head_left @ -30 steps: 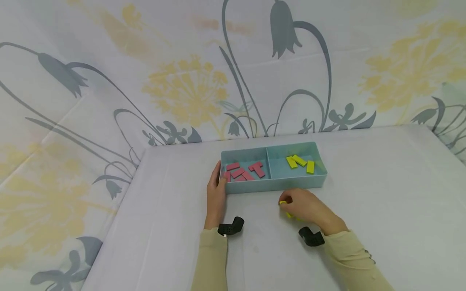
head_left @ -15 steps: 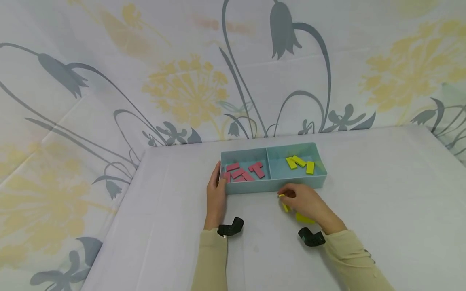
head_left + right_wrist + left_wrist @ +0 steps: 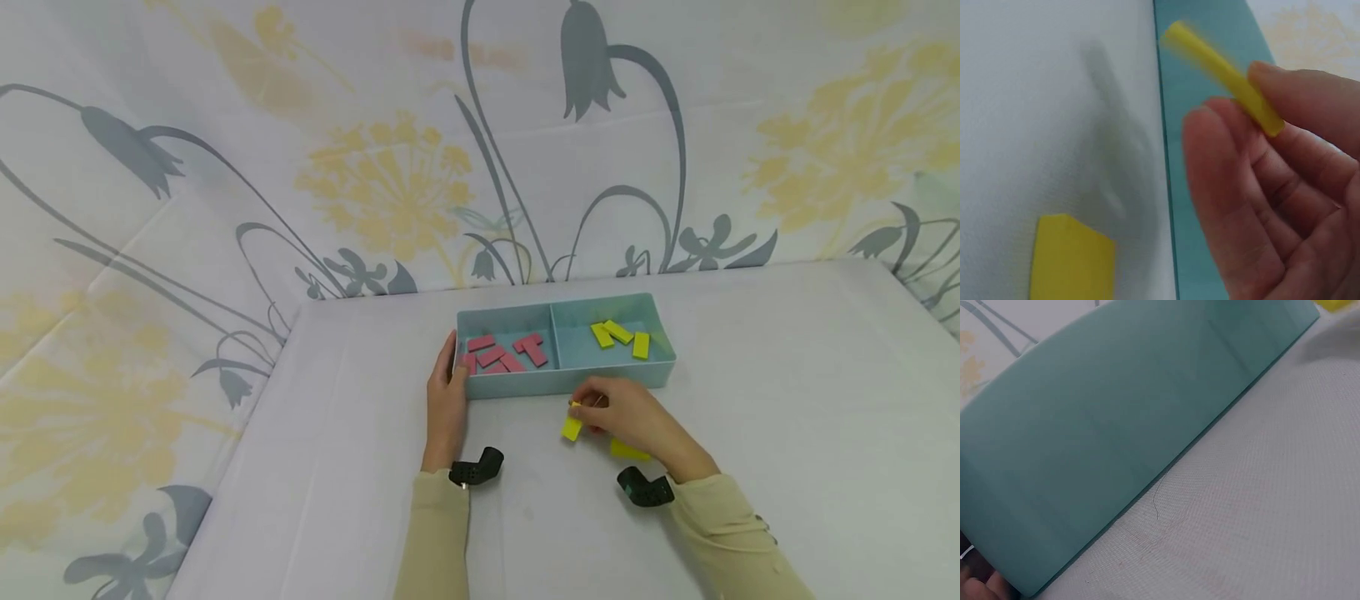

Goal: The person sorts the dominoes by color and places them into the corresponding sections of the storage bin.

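Note:
A pale blue-green tray [image 3: 558, 382] with two compartments lies on the white cloth. My left hand [image 3: 447, 408] holds its left end, thumb at the near corner and fingers along the outer side; in the left wrist view only some fingertips [image 3: 985, 589] show. Just in front of the tray, my right hand [image 3: 626, 415] pinches a thin yellow block [image 3: 572, 422] between thumb and finger. The right wrist view shows this block [image 3: 1229, 81] tilted and slightly blurred, above the cloth. Another yellow block [image 3: 628, 451] lies on the cloth beneath that hand.
Several pink blocks [image 3: 492, 356] lie in the tray's left compartment, some overlapping. The right compartment holds 3 yellow blocks [image 3: 641, 345]. A divider [image 3: 555, 335] separates them. Behind the tray rises a flower-patterned cloth [image 3: 390, 183].
My right hand has lifted the yellow block off the cloth, moved slightly toward the tray and turned the block so its broad face shows. The left hand and tray stay put.

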{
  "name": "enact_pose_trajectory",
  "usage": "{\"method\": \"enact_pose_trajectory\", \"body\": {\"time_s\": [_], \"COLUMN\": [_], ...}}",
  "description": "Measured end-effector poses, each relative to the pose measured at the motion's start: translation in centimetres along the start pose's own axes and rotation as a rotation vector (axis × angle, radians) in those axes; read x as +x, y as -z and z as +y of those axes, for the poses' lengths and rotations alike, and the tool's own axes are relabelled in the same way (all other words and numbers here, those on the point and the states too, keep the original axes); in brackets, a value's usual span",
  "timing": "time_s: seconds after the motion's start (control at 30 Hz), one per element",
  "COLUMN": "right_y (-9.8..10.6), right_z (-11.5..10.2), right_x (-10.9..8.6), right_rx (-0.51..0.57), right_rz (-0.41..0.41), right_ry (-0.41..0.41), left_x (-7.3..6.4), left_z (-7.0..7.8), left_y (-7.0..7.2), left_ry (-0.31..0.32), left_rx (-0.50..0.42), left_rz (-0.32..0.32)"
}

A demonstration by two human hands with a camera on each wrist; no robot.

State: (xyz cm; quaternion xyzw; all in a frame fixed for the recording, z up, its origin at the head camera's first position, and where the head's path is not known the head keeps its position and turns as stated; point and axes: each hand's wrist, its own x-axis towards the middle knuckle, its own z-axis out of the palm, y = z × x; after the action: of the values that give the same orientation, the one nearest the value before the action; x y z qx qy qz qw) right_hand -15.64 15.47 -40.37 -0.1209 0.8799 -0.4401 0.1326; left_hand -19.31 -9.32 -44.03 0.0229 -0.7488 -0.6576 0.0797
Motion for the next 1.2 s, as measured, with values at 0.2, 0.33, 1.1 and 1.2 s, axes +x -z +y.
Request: {"method": "enact_pose_trajectory", "body": {"time_s": [0.2,0.33,1.1,1.2], "right_y": [0.5,0.9,3.4,3.6], "right_z": [-0.2,-0.1,0.6,0.6], "right_x": [-0.2,-0.3,-1.2,-1.2], "right_rx": [0.114,0.131,0.362,0.353], "right_rz": [-0.017,-0.041,0.249,0.294], "right_ry": [0.062,0.081,0.172,0.162], "left_x": [-0.1,-0.1,-0.1,-0.1], "left_z": [0.1,0.1,-0.1,0.0], "left_y": [0.0,0.0,-0.2,-0.2], "left_ry": [0.000,0.010,0.013,0.005], "left_rx": [-0.001,-0.001,0.006,0.009], "left_rz": [0.001,0.000,0.004,0.003]}}
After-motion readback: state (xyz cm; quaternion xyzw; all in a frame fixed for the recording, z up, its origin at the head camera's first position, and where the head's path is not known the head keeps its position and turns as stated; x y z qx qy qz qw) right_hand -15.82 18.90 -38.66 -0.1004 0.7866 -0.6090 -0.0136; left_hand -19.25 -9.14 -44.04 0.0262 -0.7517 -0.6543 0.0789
